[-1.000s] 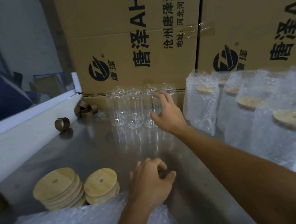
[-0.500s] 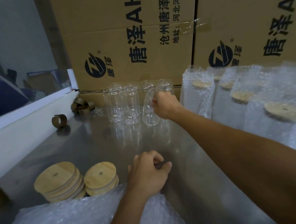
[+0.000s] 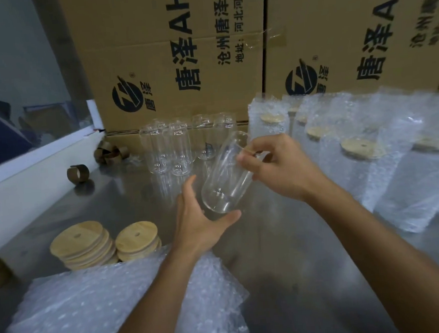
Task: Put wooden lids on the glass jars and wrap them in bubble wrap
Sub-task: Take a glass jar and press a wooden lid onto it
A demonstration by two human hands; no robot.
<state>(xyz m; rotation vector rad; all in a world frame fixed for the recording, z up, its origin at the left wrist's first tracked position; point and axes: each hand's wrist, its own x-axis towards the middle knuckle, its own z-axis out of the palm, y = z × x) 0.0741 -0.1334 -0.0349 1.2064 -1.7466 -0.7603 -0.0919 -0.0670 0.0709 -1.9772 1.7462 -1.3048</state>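
A clear glass jar (image 3: 223,176) hangs tilted above the metal table (image 3: 284,252), its mouth pointing up and away. My right hand (image 3: 278,167) grips it near the rim. Under its base my left hand (image 3: 198,219) is spread with straight fingers, palm up, close to or touching the glass. Several bare jars (image 3: 171,149) stand upright at the back by the cartons. Two stacks of round wooden lids (image 3: 82,243) (image 3: 137,239) lie at the front left. A pile of loose bubble wrap (image 3: 93,310) covers the near edge, under my left forearm.
Several wrapped jars with lids (image 3: 363,156) stand along the right side. Big printed cartons (image 3: 174,57) wall off the back. Brown tape cores (image 3: 78,173) lie at the back left beside a white ledge (image 3: 19,185).
My right hand has lifted one jar out of the group and brought it toward me, tilted. My left hand has left the table, uncurled and risen under the jar's base.
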